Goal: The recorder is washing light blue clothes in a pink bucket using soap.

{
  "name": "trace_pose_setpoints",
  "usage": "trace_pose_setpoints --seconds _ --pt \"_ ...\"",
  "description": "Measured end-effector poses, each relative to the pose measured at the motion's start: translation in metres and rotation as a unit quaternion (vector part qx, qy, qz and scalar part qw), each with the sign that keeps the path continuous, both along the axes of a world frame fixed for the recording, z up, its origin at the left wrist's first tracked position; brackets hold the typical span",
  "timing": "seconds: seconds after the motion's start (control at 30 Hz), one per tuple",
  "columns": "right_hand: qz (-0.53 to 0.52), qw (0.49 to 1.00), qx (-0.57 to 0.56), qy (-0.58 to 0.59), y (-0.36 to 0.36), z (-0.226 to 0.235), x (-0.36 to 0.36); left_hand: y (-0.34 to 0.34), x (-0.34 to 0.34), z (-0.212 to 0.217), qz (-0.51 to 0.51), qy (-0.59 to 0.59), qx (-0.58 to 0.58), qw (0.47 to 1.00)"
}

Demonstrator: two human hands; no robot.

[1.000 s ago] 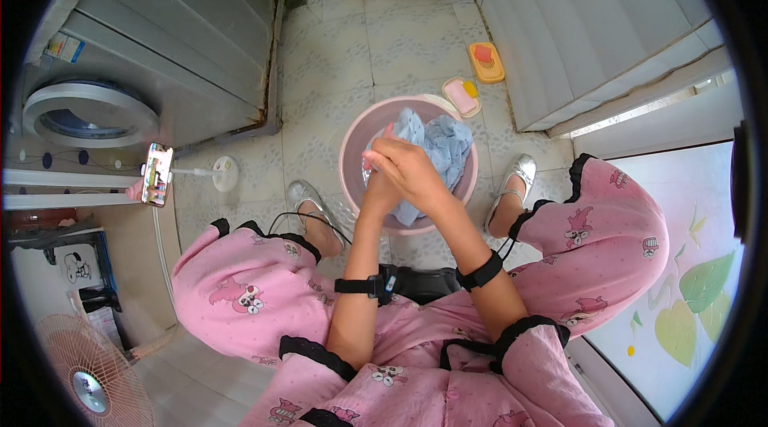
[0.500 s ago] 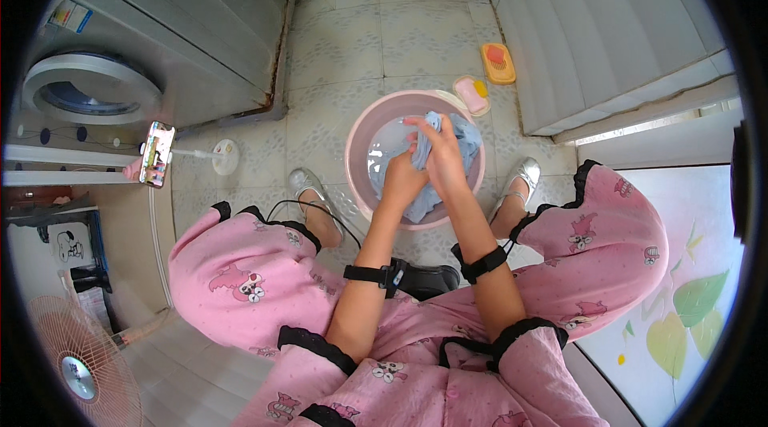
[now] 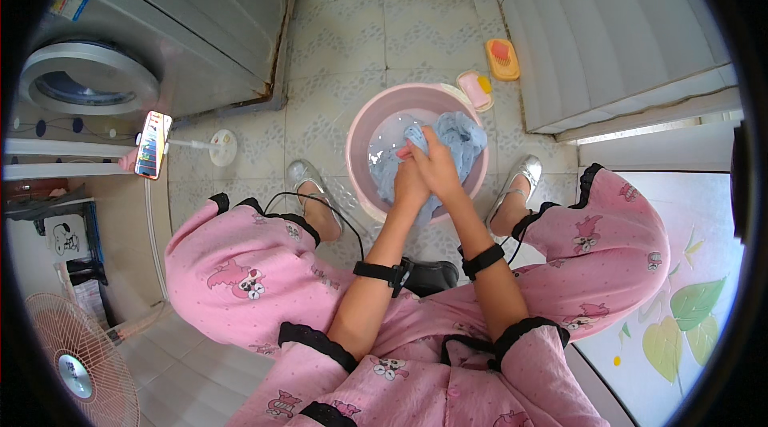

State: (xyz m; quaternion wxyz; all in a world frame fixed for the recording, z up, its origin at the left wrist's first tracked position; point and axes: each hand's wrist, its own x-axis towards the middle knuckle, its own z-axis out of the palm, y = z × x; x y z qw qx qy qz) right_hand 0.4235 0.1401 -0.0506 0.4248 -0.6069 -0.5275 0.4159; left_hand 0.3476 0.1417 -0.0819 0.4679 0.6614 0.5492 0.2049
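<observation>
Gripping a wet light-blue cloth between closed fingers, the left hand and right hand are pressing together over a round pink plastic basin beneath them.

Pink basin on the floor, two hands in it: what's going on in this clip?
A person in pink pyjamas sits low over a pink basin on the tiled floor, washing by hand. The left hand and right hand are pressed together, both gripping a wet light-blue cloth that lies bunched in the water. Just beyond the basin lie a pink soap dish and an orange brush. A washing machine stands to the left.
</observation>
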Motion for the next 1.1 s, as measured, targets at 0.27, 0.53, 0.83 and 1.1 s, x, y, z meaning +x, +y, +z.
trace_pose_setpoints --seconds 0.27,0.53,0.83,1.1 --pt "-0.034 0.982 0.059 0.176 0.009 0.027 0.004 0.01 -0.015 0.028 -0.003 -0.233 0.04 0.972" --pt "-0.072 0.922 -0.117 0.361 0.012 0.043 -0.002 -0.004 -0.01 0.003 0.041 -0.183 0.064 0.98" --pt "-0.076 0.825 -0.148 0.54 0.02 0.029 0.017 -0.007 0.001 0.02 0.117 -0.152 0.102 0.976" --pt "-0.248 0.882 0.003 0.401 0.024 0.037 0.029 -0.003 0.003 0.021 0.111 -0.116 0.02 0.987"
